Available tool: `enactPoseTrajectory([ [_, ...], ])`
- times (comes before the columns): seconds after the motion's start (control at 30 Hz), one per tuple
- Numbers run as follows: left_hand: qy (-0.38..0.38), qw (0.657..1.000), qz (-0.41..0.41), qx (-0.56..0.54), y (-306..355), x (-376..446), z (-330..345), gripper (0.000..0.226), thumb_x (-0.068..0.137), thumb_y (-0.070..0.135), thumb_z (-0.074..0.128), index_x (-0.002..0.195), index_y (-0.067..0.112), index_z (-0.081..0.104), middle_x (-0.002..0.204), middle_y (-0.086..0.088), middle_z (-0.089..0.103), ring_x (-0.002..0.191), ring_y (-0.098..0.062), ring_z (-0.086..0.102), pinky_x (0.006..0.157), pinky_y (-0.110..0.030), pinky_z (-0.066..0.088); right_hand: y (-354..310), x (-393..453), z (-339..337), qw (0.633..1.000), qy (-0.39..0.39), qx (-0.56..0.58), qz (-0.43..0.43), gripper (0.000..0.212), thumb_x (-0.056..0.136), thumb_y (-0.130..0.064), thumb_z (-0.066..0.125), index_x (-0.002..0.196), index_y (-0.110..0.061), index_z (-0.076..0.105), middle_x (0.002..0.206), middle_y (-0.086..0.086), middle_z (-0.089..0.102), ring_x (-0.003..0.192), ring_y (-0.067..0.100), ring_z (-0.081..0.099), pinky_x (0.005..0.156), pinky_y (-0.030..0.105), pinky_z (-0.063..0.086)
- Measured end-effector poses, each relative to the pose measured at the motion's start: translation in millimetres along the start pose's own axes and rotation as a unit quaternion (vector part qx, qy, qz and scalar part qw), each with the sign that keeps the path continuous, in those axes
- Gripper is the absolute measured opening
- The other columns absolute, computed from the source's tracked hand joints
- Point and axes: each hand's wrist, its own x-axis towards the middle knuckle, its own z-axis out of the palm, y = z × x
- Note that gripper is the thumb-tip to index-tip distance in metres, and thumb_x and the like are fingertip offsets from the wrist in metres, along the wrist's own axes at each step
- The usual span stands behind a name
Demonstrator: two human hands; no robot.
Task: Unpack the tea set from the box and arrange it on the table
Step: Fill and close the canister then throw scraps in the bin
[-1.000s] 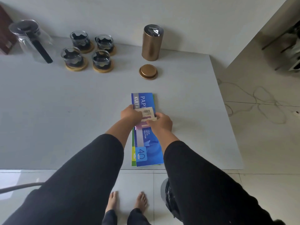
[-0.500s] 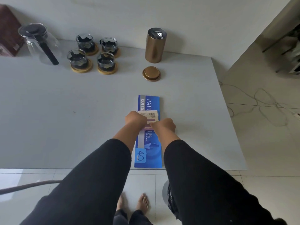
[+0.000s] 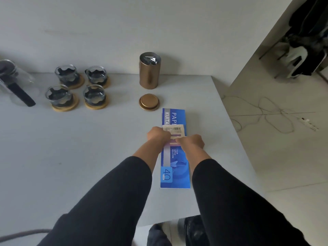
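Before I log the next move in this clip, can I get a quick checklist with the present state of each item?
1. Both hands on the packet: left hand and right hand pinch it. Ok.
2. Packet opened: cannot tell.
3. Four cups on coasters, upright. Ok.
4. Canister upright, lid off, lying on the table. Ok.
5. Teapot fully on the table: cut off by the frame edge, cannot tell.
6. Blue pack flat beneath the hands. Ok.

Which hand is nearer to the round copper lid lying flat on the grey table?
Left. The left hand is just below the round copper lid, slightly right of it; the right hand sits farther right and lower.
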Motion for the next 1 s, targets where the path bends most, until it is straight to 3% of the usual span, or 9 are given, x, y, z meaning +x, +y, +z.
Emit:
enactPoseTrajectory([
  [0.17,0.000,1.000,0.016,-0.009,46,39,19,0.020,0.089,0.025,0.059,0.103,0.014,0.053,0.105,-0.008,0.064,0.090,-0.024,0.066,0.077,-0.034,0.056,-40,53,-13,1.000,-0.011,-0.016,-0.005,0.029,0.077,-0.031,0.074,0.089,-0.012,0.055,0.078,0.003,0.061,0.061,0.017,0.061,0.043,0.020,0.042],
  [0.33,0.009,1.000,0.009,0.012,98,82,33,0.024,0.090,0.021,0.054,0.110,0.008,0.052,0.109,-0.011,0.064,0.095,-0.027,0.065,0.084,-0.038,0.055,-85,107,-18,0.999,-0.018,-0.044,-0.026,0.032,0.077,-0.035,0.074,0.083,-0.014,0.050,0.081,0.003,0.061,0.069,0.020,0.063,0.043,0.020,0.040],
  [0.43,0.017,1.000,-0.003,0.023,123,107,36,0.024,0.092,0.023,0.053,0.110,0.009,0.048,0.110,-0.010,0.062,0.097,-0.026,0.064,0.081,-0.035,0.055,-107,137,-16,0.997,-0.024,-0.060,-0.037,0.032,0.078,-0.035,0.073,0.083,-0.015,0.049,0.082,0.003,0.060,0.070,0.020,0.063,0.044,0.020,0.040],
  [0.7,0.051,0.995,0.016,0.079,158,154,36,0.012,0.093,0.019,0.051,0.100,0.010,0.046,0.114,-0.012,0.059,0.103,-0.027,0.060,0.085,-0.033,0.053,-141,187,-1,0.994,-0.042,-0.074,-0.072,0.028,0.082,-0.034,0.069,0.088,-0.015,0.050,0.088,0.004,0.061,0.073,0.019,0.060,0.045,0.019,0.037],
  [0.9,0.064,0.984,0.031,0.161,166,166,37,0.027,0.097,0.020,0.041,0.118,0.004,0.048,0.119,-0.012,0.056,0.113,-0.026,0.052,0.099,-0.034,0.044,-154,199,3,0.993,-0.047,-0.077,-0.077,0.028,0.082,-0.032,0.070,0.096,-0.011,0.057,0.097,0.007,0.066,0.073,0.019,0.061,0.045,0.020,0.038],
  [1.0,0.070,0.986,0.016,0.149,165,171,37,0.035,0.095,0.023,0.046,0.126,0.007,0.045,0.125,-0.011,0.049,0.109,-0.025,0.053,0.091,-0.032,0.049,-154,202,5,0.992,-0.046,-0.079,-0.084,0.032,0.081,-0.031,0.070,0.103,-0.009,0.059,0.099,0.008,0.067,0.076,0.021,0.064,0.044,0.019,0.038],
])
